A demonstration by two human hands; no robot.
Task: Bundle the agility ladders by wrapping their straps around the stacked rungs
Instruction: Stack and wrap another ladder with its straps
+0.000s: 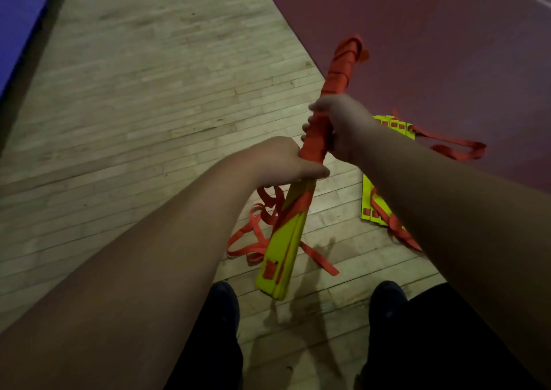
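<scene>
A stack of yellow ladder rungs point(280, 258) is held up in the air, slanting away from me. Its far half is wound tightly in orange strap point(340, 70); the near end shows bare yellow. My left hand point(280, 160) grips the bundle near its middle, thumb across the front. Just above it, my right hand point(343, 124) has its fingers curled round the wrapped part. Loose orange strap point(256, 234) hangs in loops from below my left hand down to the floor. A second yellow ladder stack point(375, 207) lies on the floor to the right, partly hidden by my right forearm.
I stand on a pale wooden floor point(149, 91). A dark red mat point(432, 31) covers the far right, a blue mat point(18, 16) the far left. More orange strap point(459, 148) trails on the red mat. My dark shoes point(223, 303) are below the bundle.
</scene>
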